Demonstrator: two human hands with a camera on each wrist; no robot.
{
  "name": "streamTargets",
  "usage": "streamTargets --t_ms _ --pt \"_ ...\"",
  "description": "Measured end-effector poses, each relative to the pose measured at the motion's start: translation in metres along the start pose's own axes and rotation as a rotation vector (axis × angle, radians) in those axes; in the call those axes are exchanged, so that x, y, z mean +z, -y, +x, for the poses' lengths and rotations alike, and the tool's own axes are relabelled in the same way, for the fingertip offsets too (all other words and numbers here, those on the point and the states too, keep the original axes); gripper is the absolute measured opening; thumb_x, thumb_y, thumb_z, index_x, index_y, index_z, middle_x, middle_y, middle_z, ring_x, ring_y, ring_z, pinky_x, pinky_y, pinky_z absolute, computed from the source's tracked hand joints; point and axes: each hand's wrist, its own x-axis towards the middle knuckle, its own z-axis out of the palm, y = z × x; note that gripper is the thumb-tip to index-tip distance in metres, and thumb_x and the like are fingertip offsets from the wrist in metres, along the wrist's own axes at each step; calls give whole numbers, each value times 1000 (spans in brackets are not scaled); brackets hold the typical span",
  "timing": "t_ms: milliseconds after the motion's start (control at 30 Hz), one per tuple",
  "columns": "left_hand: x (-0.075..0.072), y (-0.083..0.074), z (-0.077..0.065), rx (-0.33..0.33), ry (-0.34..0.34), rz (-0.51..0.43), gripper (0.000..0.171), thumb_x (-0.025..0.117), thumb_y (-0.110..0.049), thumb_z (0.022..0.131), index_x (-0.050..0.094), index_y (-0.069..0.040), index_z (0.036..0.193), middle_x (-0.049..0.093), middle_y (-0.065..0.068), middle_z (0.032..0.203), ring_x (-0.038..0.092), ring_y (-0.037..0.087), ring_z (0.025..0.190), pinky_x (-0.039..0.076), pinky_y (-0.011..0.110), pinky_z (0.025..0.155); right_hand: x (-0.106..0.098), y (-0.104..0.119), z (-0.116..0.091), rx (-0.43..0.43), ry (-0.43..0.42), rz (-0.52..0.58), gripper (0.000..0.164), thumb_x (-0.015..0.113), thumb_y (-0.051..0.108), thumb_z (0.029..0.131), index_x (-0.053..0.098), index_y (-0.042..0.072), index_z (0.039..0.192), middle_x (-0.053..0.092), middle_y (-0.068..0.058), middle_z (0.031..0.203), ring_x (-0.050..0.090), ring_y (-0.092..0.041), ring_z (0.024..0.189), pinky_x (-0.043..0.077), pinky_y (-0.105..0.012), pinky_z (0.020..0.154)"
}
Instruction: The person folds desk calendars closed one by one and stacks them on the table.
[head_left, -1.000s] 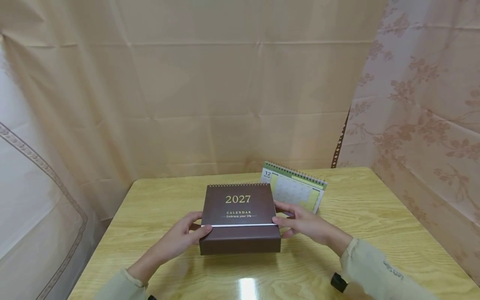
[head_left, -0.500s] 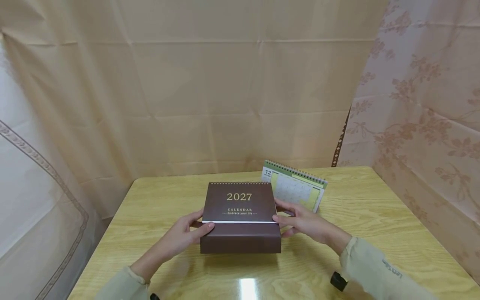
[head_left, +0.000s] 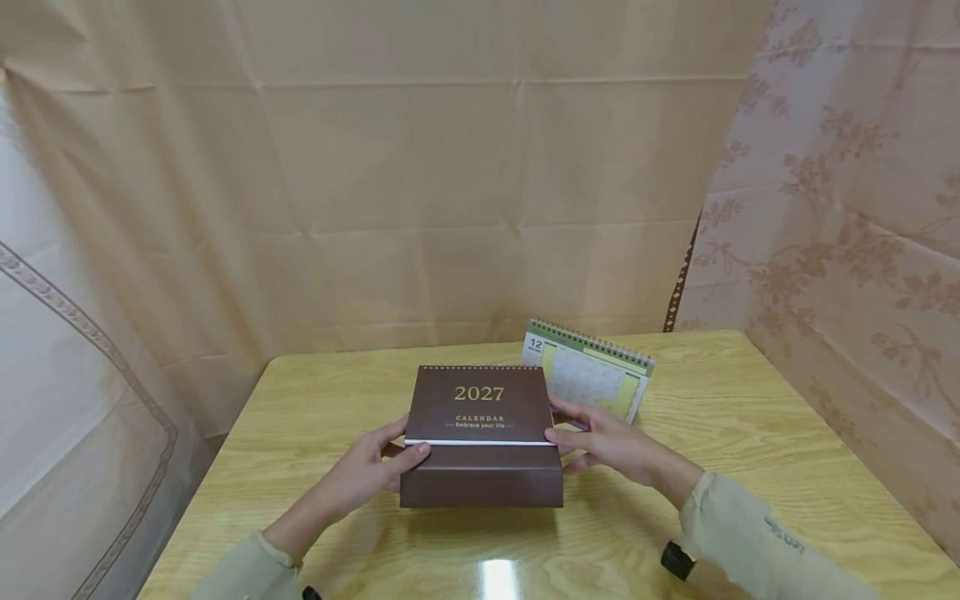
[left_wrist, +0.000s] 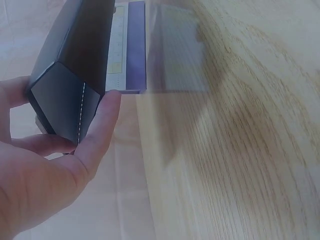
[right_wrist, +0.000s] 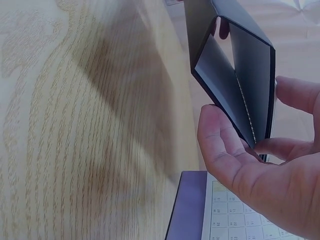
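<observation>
A dark brown spiral-bound desk calendar [head_left: 480,408] marked "2027" is held slightly off the table between both hands. My left hand [head_left: 371,467] grips its left side, the thumb on the front near the white page edge. My right hand [head_left: 615,446] holds the right side in a similar way. Seen from its ends, the calendar's folded stand [left_wrist: 67,95] forms a hollow, and the left wrist view shows fingers curled round it. In the right wrist view, the fingers of the right hand [right_wrist: 265,165] reach round the stand too.
Behind and to the right stands a second desk calendar [head_left: 592,375], green and white with a "12" page, partly hidden by the brown one and my right hand. Everything is over a wood-grain table [head_left: 315,392] with curtains [head_left: 480,208] behind it.
The brown calendar has tilted a little, so its cover looks shorter and more of its front base shows. Both hands have kept their hold, and the second calendar has not moved.
</observation>
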Motion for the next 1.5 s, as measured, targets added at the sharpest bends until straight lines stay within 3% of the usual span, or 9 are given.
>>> streamTargets --t_ms 300,533,833,1233,1500 --pt "1 -1 0 -2 -8 9 63 71 -27 98 46 -8 152 55 18 134 64 28 94 61 44 70 0 -3 3 -1 2 -5 85 66 24 101 12 -1 161 24 -31 159 61 -30 117 57 -46 88" --pt "3 -1 2 -27 24 -20 67 71 -27 98 41 -7 154 51 18 136 65 29 92 61 46 69 0 -4 3 -4 -14 -21 86 67 23 100 11 -2 161 34 -30 152 63 -28 108 58 -46 85" --pt "4 2 6 -28 27 -38 79 76 -19 94 31 -12 159 43 21 137 64 28 91 61 47 65 0 -4 4 -20 -11 1 91 72 15 96 11 13 164 42 -26 142 65 -30 106 57 -51 85" --pt "5 2 7 -42 -12 -6 101 82 -15 88 14 -7 162 43 26 140 64 27 85 60 45 60 -2 -6 4 -34 -10 -45 97 76 13 92 10 10 164 43 -27 142 66 -31 103 55 -55 87" --pt "4 5 6 -33 14 -7 100 80 -13 89 12 -6 162 44 26 136 64 26 83 59 45 58 -1 -6 6 -20 -12 -78 98 76 7 91 9 8 163 44 -28 141 67 -31 98 55 -55 86"
